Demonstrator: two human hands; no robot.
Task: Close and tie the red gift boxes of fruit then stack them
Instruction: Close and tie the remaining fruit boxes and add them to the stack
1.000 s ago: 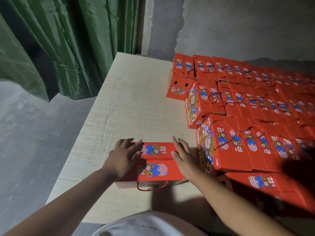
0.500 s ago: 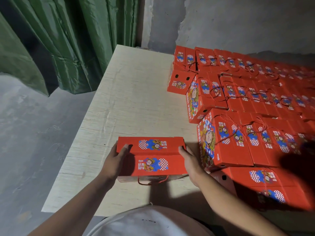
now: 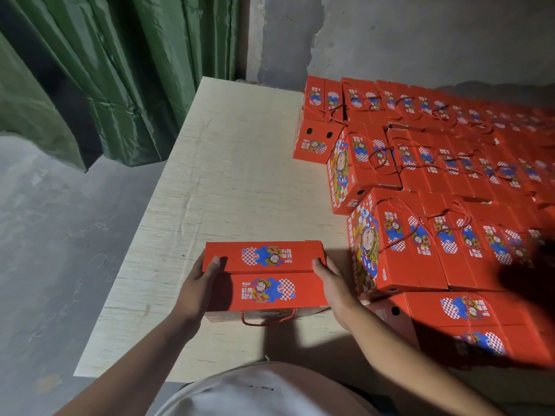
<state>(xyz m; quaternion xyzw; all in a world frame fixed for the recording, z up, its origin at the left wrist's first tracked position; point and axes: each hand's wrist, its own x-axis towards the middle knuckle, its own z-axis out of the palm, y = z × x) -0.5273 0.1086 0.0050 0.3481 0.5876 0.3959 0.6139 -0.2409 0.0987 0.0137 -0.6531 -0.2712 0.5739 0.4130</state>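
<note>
Left hand point(image 3: 199, 283) gripped the left end of the red gift box point(image 3: 264, 277), thumb hooked over the top flap, fingers hidden down the side. Right hand point(image 3: 332, 283) mirrored it on the right end, thumb on the lid edge, palm against the end wall. Both were grasping the box, one at each end; this looked like a two-handed clamp meant to keep the two top flaps shut and the box level for a lift or slide.

Box sat between the hands, on the near part of the pale board table point(image 3: 228, 181), right in front of the person's torso. Lid flaps met along a seam running hand to hand; far flap sat slightly higher than the near one, so closure looked not quite flush. Red cord handle point(image 3: 268, 318) hung loose from the near side, below the hands, not tied over the top. Judgement: closed, tying still to do, unless this box gets stacked as is.

Contents could not be seen; flaps covered everything, fruit inside only assumed from the task.

Just beyond the right hand stood the stacked boxes point(image 3: 426, 235), nearest one point(image 3: 390, 244) upright with cord looped across its top, almost touching the right wrist side. More rows ran away to the far right, all shut, cords over lids. One lower box point(image 3: 468, 322) lay on the near side of the right forearm. Past the left hand was bare board, then grey floor point(image 3: 60, 265) and green curtain point(image 3: 105, 79), well apart from the hands.
</note>
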